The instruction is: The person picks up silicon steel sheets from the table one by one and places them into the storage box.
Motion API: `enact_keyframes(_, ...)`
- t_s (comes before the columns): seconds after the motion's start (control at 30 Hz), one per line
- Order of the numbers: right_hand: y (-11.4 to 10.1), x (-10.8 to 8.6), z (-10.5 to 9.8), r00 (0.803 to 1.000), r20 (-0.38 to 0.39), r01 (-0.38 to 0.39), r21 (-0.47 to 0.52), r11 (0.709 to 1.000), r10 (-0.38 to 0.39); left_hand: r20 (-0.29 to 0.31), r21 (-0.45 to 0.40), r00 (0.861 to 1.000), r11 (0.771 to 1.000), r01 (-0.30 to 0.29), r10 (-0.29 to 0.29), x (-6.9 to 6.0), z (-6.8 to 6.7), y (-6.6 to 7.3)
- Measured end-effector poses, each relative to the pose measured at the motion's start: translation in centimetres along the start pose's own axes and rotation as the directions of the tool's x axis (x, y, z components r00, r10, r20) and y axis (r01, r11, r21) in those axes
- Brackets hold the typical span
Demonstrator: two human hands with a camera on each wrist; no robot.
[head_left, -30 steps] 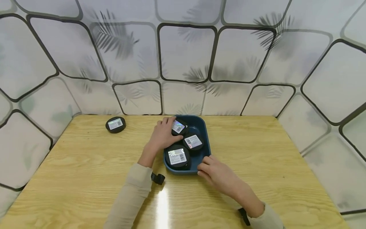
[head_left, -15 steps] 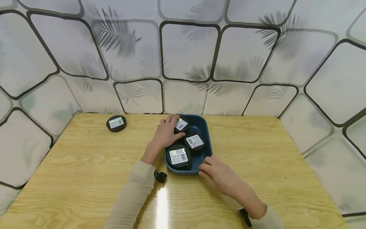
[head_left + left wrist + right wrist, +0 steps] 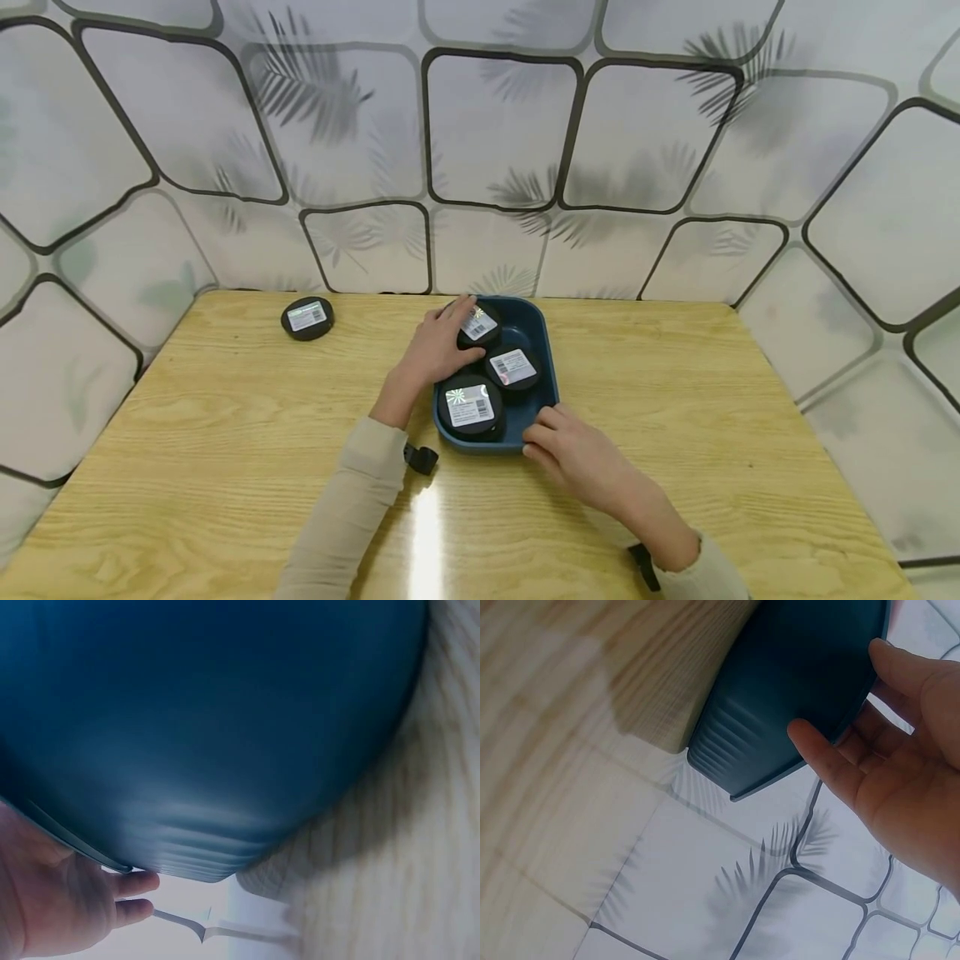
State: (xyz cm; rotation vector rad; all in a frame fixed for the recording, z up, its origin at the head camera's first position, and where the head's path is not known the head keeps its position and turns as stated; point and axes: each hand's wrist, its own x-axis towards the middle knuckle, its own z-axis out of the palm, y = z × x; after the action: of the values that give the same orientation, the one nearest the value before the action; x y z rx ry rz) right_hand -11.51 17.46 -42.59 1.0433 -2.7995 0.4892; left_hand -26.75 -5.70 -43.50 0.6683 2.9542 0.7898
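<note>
A dark blue plastic bin [image 3: 529, 321] holds several round black cases with white labels, including a middle case [image 3: 513, 367] and a front case [image 3: 470, 407]. My left hand [image 3: 433, 348] reaches over the bin's left rim and grips the back case [image 3: 480, 323], fingers at its far side and thumb at its near side. In the left wrist view, two fingertips of the left hand [image 3: 67, 904] show past the rim; the case is hidden there. My right hand [image 3: 573, 454] pinches the bin's near right corner. In the right wrist view, this right hand [image 3: 900, 742] has its curled fingers at the rim.
Another round black case [image 3: 307, 318] lies alone at the table's back left. The wooden table [image 3: 225, 433] ends at the back against a patterned cloth wall [image 3: 495, 133], which also rises on both sides. Light glares off the table in front of the bin.
The case under my left hand has turned slightly and now lies flatter at the back of the bin. My right hand stays on the bin's corner. The view has shifted a little.
</note>
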Motion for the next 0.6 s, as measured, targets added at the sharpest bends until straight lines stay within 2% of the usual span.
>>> enact_keyframes(0.27,-0.09,-0.02,-0.11,1.000,0.013,-0.014,0.007,1.000,0.014,0.016,-0.061,0.999,0.998,-0.034,0.035,0.16,0.26,-0.60)
enact_keyframes(0.6,-0.21,-0.01,-0.11,1.000,0.001,-0.006,0.011,1.000,0.006,-0.012,-0.108,1.000,0.994,-0.010,0.009,-0.34,-0.38,-0.64)
